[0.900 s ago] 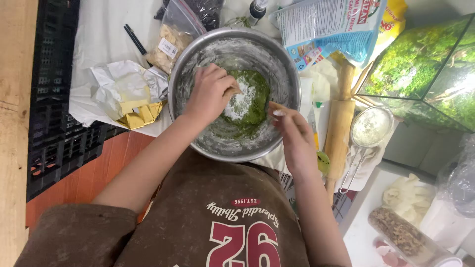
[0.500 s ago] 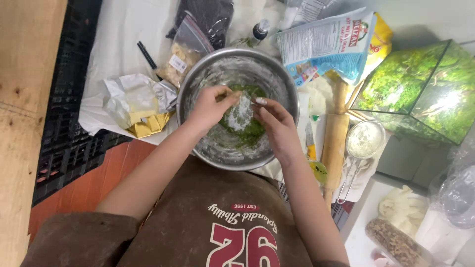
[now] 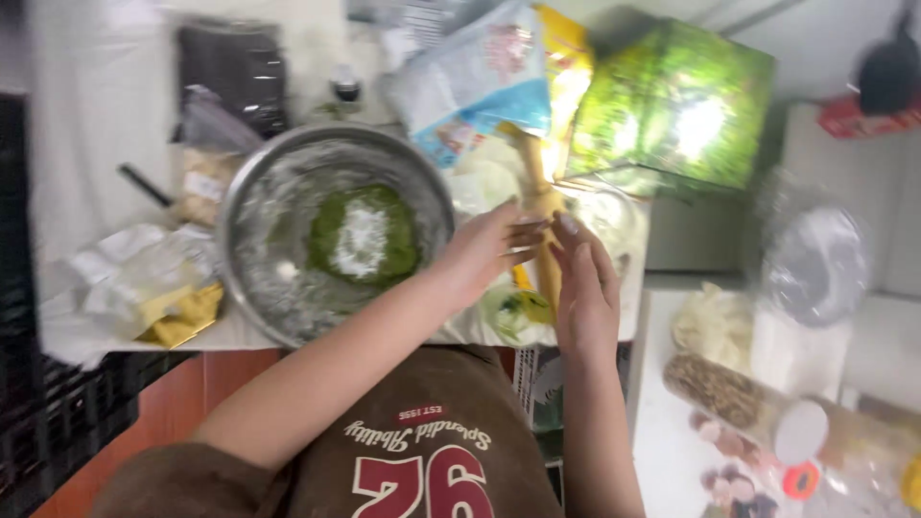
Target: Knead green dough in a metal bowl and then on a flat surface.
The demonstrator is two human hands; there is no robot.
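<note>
Cluttered white-covered worktop [image 3: 96, 144]. My left hand [image 3: 484, 251] and right hand [image 3: 583, 288], fingers loosely open, holding nothing, meet at the light wooden rolling pin [image 3: 537, 206], just right of the round steel bowl [image 3: 251, 288] of green dough [image 3: 365, 235]. Pin: stiff, smooth, likely weighty; best gripped mid-barrel. Its long axis runs away from me.

Two hands, the left hand [image 3: 484, 251] and right hand [image 3: 583, 288], met over one wooden rolling pin [image 3: 539, 206]; one steel bowl [image 3: 264, 206] held one green dough mound [image 3: 365, 235] at nine o'clock.
</note>
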